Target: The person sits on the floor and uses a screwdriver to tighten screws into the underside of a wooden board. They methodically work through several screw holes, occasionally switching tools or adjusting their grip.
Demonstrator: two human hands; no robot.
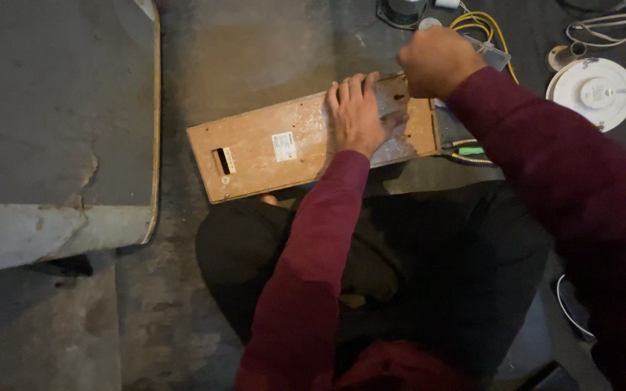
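The long, flat, brown wooden panel (pixel 284 148) with a pale scuffed surface lies on the grey concrete floor (pixel 255 43), just in front of the seated person's dark-trousered legs. The left hand (pixel 360 112) lies flat on the panel's right half, fingers spread, pressing it down. The right hand (pixel 436 61) is curled into a fist over the panel's upper right corner; it seems to grip a tool or fastener, but what it holds is hidden, so I cannot tell.

Judged from this, the step in hand is work on that corner while the panel is steadied. The next move calls for firm downward pressure from the left hand and a controlled push or twist from the right, kept square to the board.

Counted: one panel, with one white label and one dark slot; one round white lamp disc (pixel 590 90) to the right; one bundle of yellow wires (pixel 483 22); one green-handled tool (pixel 471 151) beside the panel's right end; one grey slab (pixel 52 130) at left.
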